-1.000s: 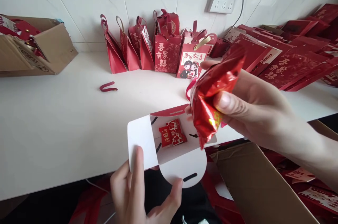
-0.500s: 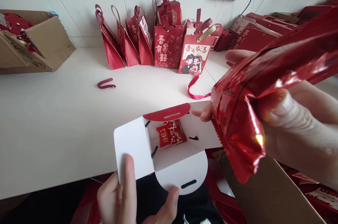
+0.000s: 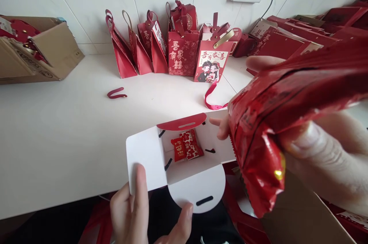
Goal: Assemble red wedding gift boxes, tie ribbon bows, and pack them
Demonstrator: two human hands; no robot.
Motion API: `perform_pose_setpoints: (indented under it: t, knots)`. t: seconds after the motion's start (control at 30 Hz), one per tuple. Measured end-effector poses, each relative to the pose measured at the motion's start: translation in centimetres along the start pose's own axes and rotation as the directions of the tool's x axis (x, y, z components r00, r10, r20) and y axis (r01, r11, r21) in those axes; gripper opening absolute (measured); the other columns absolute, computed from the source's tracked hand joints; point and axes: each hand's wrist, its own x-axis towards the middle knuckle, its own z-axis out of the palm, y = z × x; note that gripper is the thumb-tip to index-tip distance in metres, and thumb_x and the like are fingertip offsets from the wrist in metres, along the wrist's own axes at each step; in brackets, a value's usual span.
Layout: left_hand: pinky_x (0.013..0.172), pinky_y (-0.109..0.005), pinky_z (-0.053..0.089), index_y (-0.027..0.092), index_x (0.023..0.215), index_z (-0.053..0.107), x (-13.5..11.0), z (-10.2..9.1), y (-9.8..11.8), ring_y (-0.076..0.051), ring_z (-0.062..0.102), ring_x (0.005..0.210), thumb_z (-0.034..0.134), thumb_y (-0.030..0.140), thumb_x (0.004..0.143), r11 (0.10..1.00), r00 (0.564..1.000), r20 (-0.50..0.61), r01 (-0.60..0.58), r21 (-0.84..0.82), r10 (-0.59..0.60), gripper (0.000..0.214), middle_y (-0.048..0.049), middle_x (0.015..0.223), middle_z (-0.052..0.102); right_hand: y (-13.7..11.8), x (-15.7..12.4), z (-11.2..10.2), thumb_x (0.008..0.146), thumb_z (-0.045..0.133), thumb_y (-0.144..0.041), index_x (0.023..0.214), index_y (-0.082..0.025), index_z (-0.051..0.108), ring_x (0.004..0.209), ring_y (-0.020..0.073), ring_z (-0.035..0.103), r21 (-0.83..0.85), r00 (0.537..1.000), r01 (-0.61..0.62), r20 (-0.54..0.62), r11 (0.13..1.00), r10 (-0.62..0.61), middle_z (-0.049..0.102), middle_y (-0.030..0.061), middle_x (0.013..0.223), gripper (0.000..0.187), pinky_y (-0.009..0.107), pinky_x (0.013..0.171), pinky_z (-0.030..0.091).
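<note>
An open white gift box (image 3: 149, 155) with a red flap rests at the near edge of the white counter (image 3: 57, 136). Two small red candies (image 3: 186, 148) lie inside it. My left hand (image 3: 140, 213) grips the box's near side, index finger flat on the left flap and thumb on the rounded front flap. Close to the camera, my right hand (image 3: 322, 152) is closed on a shiny red foil packet (image 3: 273, 121), thumb pressed on its side, held above and to the right of the box.
Several finished red gift bags (image 3: 184, 48) stand against the tiled wall. Flat red box blanks (image 3: 290, 40) are piled at right. A cardboard box (image 3: 34, 52) sits at left, another (image 3: 301, 217) below right. A red handle strip (image 3: 116, 93) and ribbon (image 3: 212, 100) lie on the counter.
My right hand brought the foil packet much nearer the camera and rightward over the last second; since half a second ago it barely shifted. My left hand stays on the box.
</note>
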Motion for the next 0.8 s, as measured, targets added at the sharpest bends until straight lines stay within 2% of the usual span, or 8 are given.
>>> perform_pose_setpoints:
  t: [0.13,0.23,0.33,0.43,0.53,0.63,0.73,0.8]
  knots:
    - [0.078,-0.035,0.059,0.021,0.144,0.033,0.8,0.2,1.1,-0.027,0.063,0.100,0.072,0.038,0.074,0.999,0.999,0.009,0.034,0.021,-0.034,0.082,-0.0120,0.118,0.049,0.7,-0.1,-0.4,0.088,0.053,-0.050,0.132,-0.037,0.043,0.088,0.0168,0.069,0.001,0.999,-0.044,0.009,0.999,0.044,0.067,-0.0022,0.095,0.047,0.027,0.073,0.061]
    - [0.078,-0.033,0.058,0.023,0.145,0.032,1.5,0.3,1.5,-0.024,0.064,0.095,0.069,0.035,0.077,0.998,0.998,0.039,0.057,-0.002,-0.057,0.078,-0.0090,0.109,0.053,1.5,-0.3,-0.7,0.086,0.060,-0.045,0.143,-0.031,0.029,0.093,0.0201,0.067,-0.016,0.990,-0.114,0.075,0.993,0.115,0.066,0.0025,0.098,0.067,0.035,0.083,0.059]
    - [0.078,-0.032,0.058,0.025,0.145,0.031,1.9,0.4,1.5,-0.022,0.064,0.094,0.065,0.035,0.079,0.997,0.997,0.050,0.068,-0.042,-0.066,0.075,-0.0077,0.105,0.054,2.0,-0.2,-0.6,0.085,0.060,-0.046,0.145,-0.029,0.021,0.087,0.0207,0.066,-0.018,0.984,-0.116,0.131,0.993,0.117,0.062,0.0051,0.097,0.074,0.038,0.080,0.059]
    - [0.078,-0.032,0.058,0.026,0.146,0.029,2.0,0.6,1.5,-0.021,0.064,0.092,0.064,0.035,0.080,0.998,0.998,0.031,0.055,-0.022,-0.055,0.075,-0.0074,0.106,0.053,2.4,0.0,0.0,0.085,0.063,-0.036,0.132,-0.032,0.029,0.082,0.0186,0.063,-0.024,0.992,-0.016,0.127,1.000,0.019,0.059,0.0031,0.094,0.057,0.035,0.076,0.057]
    - [0.078,-0.032,0.058,0.025,0.147,0.027,1.9,0.6,1.4,-0.022,0.063,0.094,0.063,0.034,0.081,1.000,0.999,0.039,0.031,0.003,-0.031,0.075,-0.0086,0.107,0.053,2.9,0.1,0.4,0.084,0.065,-0.023,0.116,-0.031,0.033,0.075,0.0159,0.060,-0.144,0.975,0.190,0.139,0.971,-0.171,0.057,0.0014,0.092,0.047,0.030,0.066,0.055]
    - [0.077,-0.032,0.058,0.024,0.147,0.024,1.9,0.6,1.3,-0.022,0.063,0.094,0.062,0.032,0.082,1.000,0.998,0.061,0.000,0.013,-0.001,0.076,-0.0088,0.105,0.053,3.2,0.2,0.7,0.085,0.063,-0.022,0.113,-0.027,0.038,0.074,0.0176,0.060,-0.394,0.919,0.387,0.245,0.834,-0.311,0.058,0.0044,0.093,0.038,0.032,0.065,0.054]
    - [0.078,-0.032,0.059,0.023,0.148,0.023,2.2,0.7,0.9,-0.020,0.064,0.092,0.062,0.031,0.083,0.998,0.995,0.070,-0.066,0.025,0.064,0.077,-0.0085,0.105,0.051,2.7,0.5,1.0,0.089,0.056,-0.027,0.100,-0.020,0.054,0.096,0.0253,0.062,-0.622,0.868,0.492,0.402,0.609,-0.291,0.061,0.0129,0.102,0.012,0.036,0.072,0.055]
    - [0.079,-0.032,0.059,0.022,0.148,0.022,2.4,0.7,0.7,-0.019,0.064,0.090,0.061,0.031,0.083,0.994,0.993,0.070,-0.100,0.032,0.097,0.076,-0.0075,0.102,0.051,2.1,0.6,1.1,0.091,0.053,-0.027,0.090,-0.018,0.059,0.101,0.0278,0.061,-0.684,0.858,0.512,0.437,0.519,-0.271,0.062,0.0157,0.104,0.011,0.039,0.074,0.055]
